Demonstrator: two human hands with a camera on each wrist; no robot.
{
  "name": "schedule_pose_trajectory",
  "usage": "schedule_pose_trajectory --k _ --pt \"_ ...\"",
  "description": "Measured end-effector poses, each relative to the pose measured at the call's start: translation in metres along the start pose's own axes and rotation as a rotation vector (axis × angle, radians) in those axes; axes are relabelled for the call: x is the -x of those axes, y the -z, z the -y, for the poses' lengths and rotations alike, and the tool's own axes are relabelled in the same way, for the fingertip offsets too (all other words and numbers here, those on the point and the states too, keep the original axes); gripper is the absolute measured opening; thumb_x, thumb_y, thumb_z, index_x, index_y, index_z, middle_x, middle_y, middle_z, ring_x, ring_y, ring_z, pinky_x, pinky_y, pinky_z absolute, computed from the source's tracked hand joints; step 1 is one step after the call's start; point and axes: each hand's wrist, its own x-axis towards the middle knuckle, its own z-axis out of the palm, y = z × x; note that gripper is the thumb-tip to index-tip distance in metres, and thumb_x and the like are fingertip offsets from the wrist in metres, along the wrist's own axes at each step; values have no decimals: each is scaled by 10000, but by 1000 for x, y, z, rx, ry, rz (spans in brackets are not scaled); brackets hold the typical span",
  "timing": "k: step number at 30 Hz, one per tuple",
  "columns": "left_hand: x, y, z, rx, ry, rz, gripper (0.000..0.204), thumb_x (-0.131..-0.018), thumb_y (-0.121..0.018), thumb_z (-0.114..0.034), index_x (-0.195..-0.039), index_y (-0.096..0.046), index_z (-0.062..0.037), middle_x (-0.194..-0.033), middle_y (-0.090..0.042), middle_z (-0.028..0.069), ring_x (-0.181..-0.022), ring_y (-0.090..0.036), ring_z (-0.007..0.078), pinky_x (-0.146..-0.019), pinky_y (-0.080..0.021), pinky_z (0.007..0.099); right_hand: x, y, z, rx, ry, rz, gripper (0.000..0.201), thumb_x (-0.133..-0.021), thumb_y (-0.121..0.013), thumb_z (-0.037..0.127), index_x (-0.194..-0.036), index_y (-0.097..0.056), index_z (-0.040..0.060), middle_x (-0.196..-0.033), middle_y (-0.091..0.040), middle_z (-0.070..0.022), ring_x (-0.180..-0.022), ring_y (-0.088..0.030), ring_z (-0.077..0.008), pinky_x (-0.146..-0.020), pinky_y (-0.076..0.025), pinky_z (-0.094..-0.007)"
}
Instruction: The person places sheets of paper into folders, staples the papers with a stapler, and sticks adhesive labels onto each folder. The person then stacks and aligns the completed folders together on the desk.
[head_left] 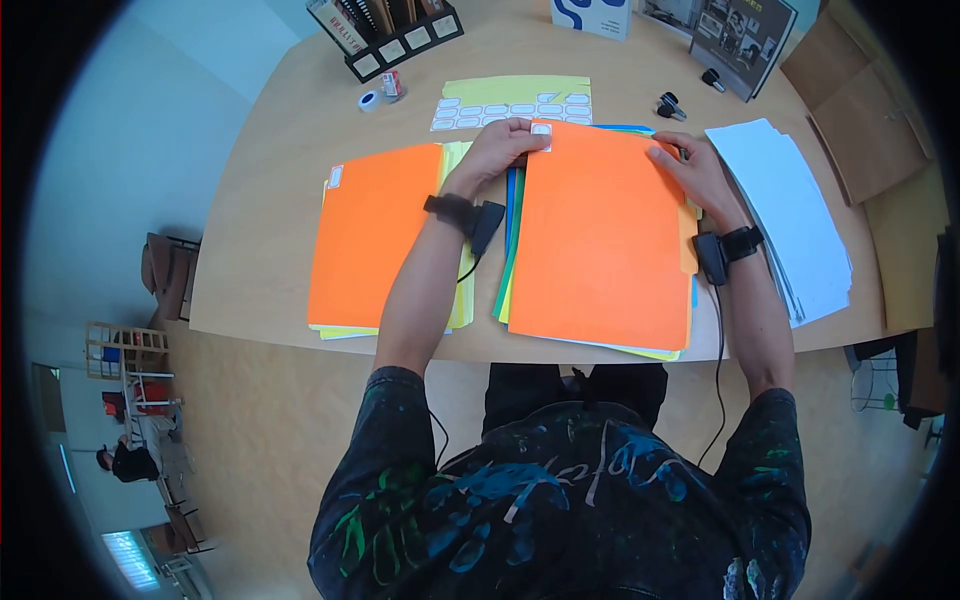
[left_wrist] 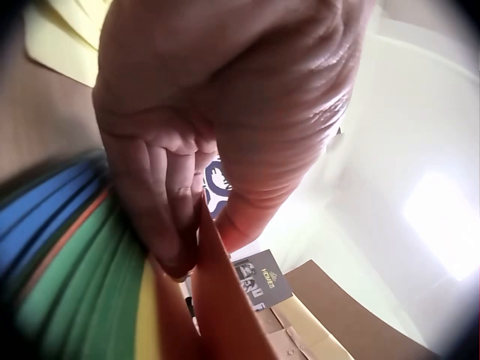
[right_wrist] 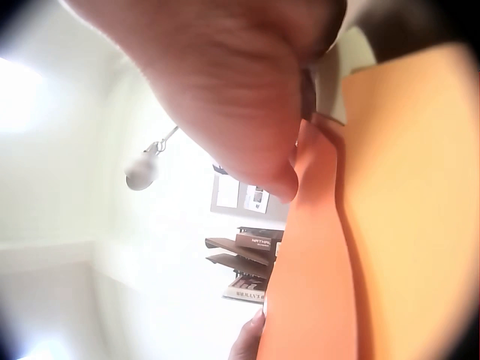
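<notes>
Upright-tilted at its top edge, an orange folder lies over a pile of coloured folders at the table's front. A small white label sits on its top left corner. My left hand pinches that corner, thumb on the front and fingers behind, as the left wrist view shows. With the thumb on its face and fingers behind, my right hand holds the top right corner. Green folders and blue folders fan out underneath. A yellow-orange folder shows behind the orange one.
Left of the pile lies another folder stack, orange on top. Behind are a label sheet, a white roll, a small red-and-white box and black clips. White sheets lie right; a black organizer stands far left.
</notes>
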Motion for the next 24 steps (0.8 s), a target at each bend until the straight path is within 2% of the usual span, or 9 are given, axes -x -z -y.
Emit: schedule_pose_trajectory --k 4,9,12,13,16,17,19,22,24 --pt "11 1 -19 -144 29 35 337 -934 -693 -251 -1154 -645 0 -987 -693 41 -840 -651 83 -781 -518 221 2 1 -3 -100 -31 25 544 -964 -678 412 -1277 -651 -32 -1152 -712 -120 -1070 -643 -168 -934 -492 -301" --pt "52 23 -65 -84 -14 -86 288 -966 -658 -234 -1178 -648 -41 -997 -693 7 -838 -667 86 -816 -552 253 2 2 0 -537 -73 -23 465 -1029 -605 379 -1260 -663 -20 -1159 -702 -41 -1059 -601 -103 -913 -483 -267" --pt "81 66 -80 -17 -59 -159 310 -987 -645 -267 -1205 -654 -47 -973 -682 -20 -834 -661 70 -777 -539 224 -2 3 -17 -330 -128 34 439 -1006 -641 363 -1248 -668 -2 -1160 -703 -57 -1046 -619 -119 -952 -466 -266" --pt "89 87 -80 -45 -30 -246 331 -988 -650 -271 -1231 -652 -47 -978 -683 -22 -832 -660 69 -762 -534 215 0 1 -15 -333 -128 33 439 -1006 -641 363 -1248 -668 -2 -1160 -703 -57 -1046 -619 -119 -952 -466 -266" --pt "108 148 -66 -45 29 -514 402 -986 -660 -249 -1317 -627 -23 -1050 -707 15 -897 -685 110 -787 -545 244 8 -5 -3 -203 -94 2 419 -972 -688 342 -1226 -671 10 -1209 -680 -92 -1094 -629 -167 -994 -453 -285" --pt "113 174 -52 -49 29 -515 402 -986 -660 -249 -1317 -627 -23 -1050 -707 15 -897 -685 110 -787 -545 244 9 -5 -1 -159 -64 -11 419 -955 -708 332 -1216 -670 7 -1236 -662 -108 -1132 -621 -192 -1008 -452 -300" --pt "119 223 -16 -132 168 -673 422 -973 -678 -220 -1320 -625 14 -1140 -715 81 -986 -697 163 -848 -553 293 11 -3 5 -112 -29 -31 420 -938 -728 321 -1207 -670 4 -1262 -644 -125 -1170 -613 -217 -1022 -450 -314" --pt "129 247 17 -60 157 -626 419 -967 -676 -194 -1312 -628 40 -1191 -707 124 -1044 -695 200 -899 -548 326 13 -3 9 -103 -40 -27 410 -928 -735 309 -1202 -673 11 -1307 -622 -132 -1219 -591 -250 -1043 -445 -339" --pt "129 260 43 -76 176 -661 418 -960 -679 -189 -1310 -633 35 -1191 -707 116 -1032 -697 201 -897 -549 327 11 -3 1 20 64 -29 419 -915 -740 299 -1202 -668 3 -1300 -630 -147 -1218 -596 -272 -1058 -442 -355"
